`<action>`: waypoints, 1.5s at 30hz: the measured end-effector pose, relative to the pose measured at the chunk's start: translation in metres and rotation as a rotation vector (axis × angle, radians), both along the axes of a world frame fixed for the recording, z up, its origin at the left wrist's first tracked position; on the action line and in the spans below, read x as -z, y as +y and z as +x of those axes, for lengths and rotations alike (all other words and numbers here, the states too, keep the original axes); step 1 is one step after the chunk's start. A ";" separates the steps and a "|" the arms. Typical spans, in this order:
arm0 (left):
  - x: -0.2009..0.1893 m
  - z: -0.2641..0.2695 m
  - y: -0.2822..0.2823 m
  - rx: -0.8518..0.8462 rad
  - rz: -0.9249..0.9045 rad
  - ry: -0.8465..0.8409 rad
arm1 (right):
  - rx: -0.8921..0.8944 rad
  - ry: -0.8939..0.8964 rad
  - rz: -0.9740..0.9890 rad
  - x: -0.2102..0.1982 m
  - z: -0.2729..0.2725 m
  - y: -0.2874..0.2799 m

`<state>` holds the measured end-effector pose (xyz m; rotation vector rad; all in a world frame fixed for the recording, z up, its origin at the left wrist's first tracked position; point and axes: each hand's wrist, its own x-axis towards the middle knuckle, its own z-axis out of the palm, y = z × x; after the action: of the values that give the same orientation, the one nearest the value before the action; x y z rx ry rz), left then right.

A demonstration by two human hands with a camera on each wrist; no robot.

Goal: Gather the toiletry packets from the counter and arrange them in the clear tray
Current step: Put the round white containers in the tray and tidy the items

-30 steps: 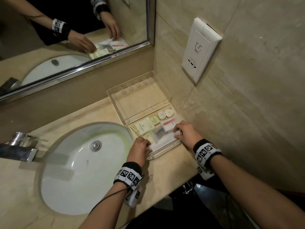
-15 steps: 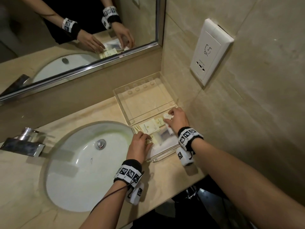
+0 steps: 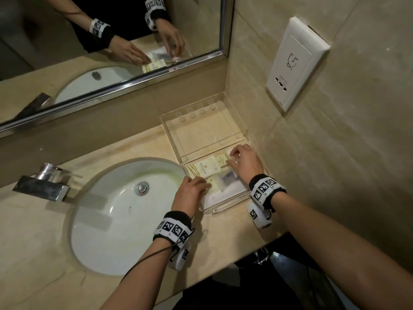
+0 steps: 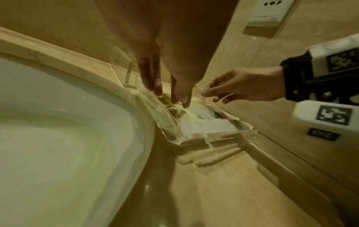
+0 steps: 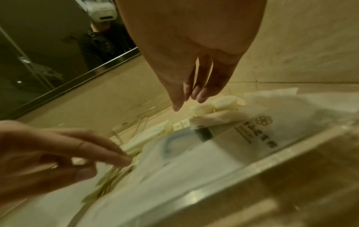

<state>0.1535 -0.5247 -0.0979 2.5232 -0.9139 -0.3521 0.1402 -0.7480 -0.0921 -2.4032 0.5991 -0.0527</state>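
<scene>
Clear tray (image 3: 225, 210), on table (image 3: 223, 240) beside sink (image 3: 107, 218).
Toiletry packets (image 3: 206, 167) lie inside; left hand (image 3: 190, 193) fingers straight, touching near-sink packets; right hand (image 3: 244, 161) fingers loosely extended at tray's far end.

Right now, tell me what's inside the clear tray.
The clear tray holds cream packets, white sachets and round pieces. Both hands cover parts; anything beneath them is hidden.

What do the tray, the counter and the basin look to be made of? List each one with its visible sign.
Clear tray: likely acrylic; see-through walls with bright polished edges.
Counter: looks like polished beige stone, veined and faintly reflective; possibly imitation.
Basin: probably glazed ceramic; smooth glossy white.
</scene>
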 end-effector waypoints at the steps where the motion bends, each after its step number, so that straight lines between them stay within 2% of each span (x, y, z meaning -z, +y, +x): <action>1: 0.000 0.000 0.000 0.028 0.039 -0.003 | -0.060 0.002 -0.001 -0.001 -0.005 0.004; 5: 0.002 0.001 0.001 0.083 0.122 -0.016 | -0.275 0.097 -0.029 -0.001 -0.020 0.017; 7: 0.002 0.001 0.000 0.069 0.074 -0.014 | -0.283 0.125 -0.046 0.001 -0.023 0.019; 11: -0.004 0.012 -0.005 -0.071 -0.039 0.000 | -0.282 0.126 -0.042 0.003 -0.025 0.018; 14: -0.006 0.023 -0.013 -0.089 -0.046 0.006 | -0.211 0.064 -0.062 0.002 -0.023 0.015; 17: -0.005 0.030 -0.023 -0.051 -0.008 0.011 | -0.012 -0.020 -0.062 0.001 -0.013 0.007; 20: -0.001 0.036 -0.028 -0.020 0.017 0.008 | 0.127 0.021 0.000 0.001 0.001 -0.002; 30: -0.001 0.043 -0.026 0.006 0.021 -0.012 | 0.115 0.124 -0.038 0.009 0.018 -0.005; 35: -0.006 0.045 -0.024 0.005 0.025 0.026 | 0.145 0.150 0.041 0.005 0.014 -0.006; 37: -0.010 0.046 -0.021 -0.013 -0.018 0.044 | 0.178 0.102 0.110 -0.002 0.011 -0.008; 42: -0.019 0.048 -0.006 -0.193 -0.201 0.094 | 0.256 0.067 0.117 -0.014 -0.016 -0.020; 45: -0.021 0.036 -0.005 -0.117 -0.198 0.143 | 0.156 0.068 0.098 -0.014 -0.046 -0.016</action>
<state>0.1897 -0.5301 -0.0771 2.3254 -0.7065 -0.3797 0.0941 -0.7635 -0.0777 -2.2674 0.8011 -0.0083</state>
